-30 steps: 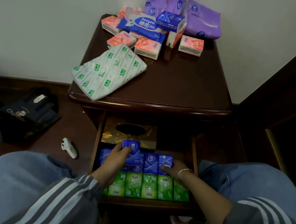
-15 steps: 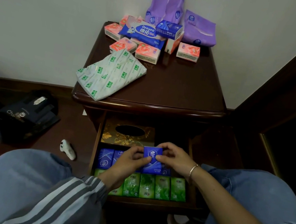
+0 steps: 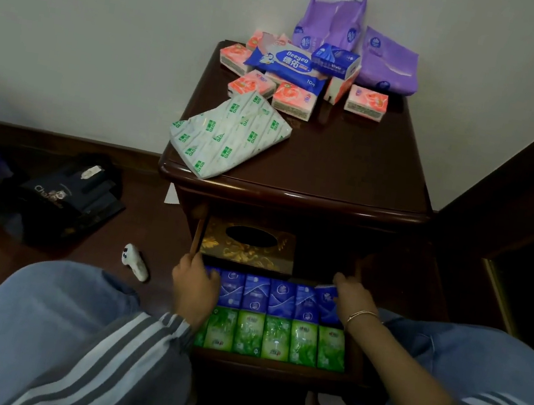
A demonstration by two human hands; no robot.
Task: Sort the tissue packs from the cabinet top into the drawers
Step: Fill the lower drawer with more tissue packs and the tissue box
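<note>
Floor, far left: dark bag [image 3: 65,196] with pale lettering, slumped. Near it, closer to the cabinet, a small white device [image 3: 136,262] lies on the dark floor.

Open drawer [image 3: 269,365] below the cabinet top [image 3: 350,166]. Left hand [image 3: 195,281] sits at the drawer's left end, fingers curled down against the leftmost blue pack; whether it pinches that pack or only presses it, cannot tell. Row of blue packs [image 3: 257,292] stands side by side across the drawer, with a row of green packs [image 3: 276,339] just in front, touching. Behind both rows, a gold-patterned tissue box [image 3: 248,246] with a dark oval slot.

Right hand [image 3: 347,292], bracelet on the wrist, is at the right end of the blue row, fingers bent over the top of the last blue pack [image 3: 326,303], which tilts slightly; grip not clear.

Cabinet top: green-printed white pack [image 3: 230,134] near the front left corner; further back, pink packs [image 3: 294,99], a blue wipes pack [image 3: 288,65], a small blue box [image 3: 336,60], and purple packs [image 3: 388,62] against the wall.
</note>
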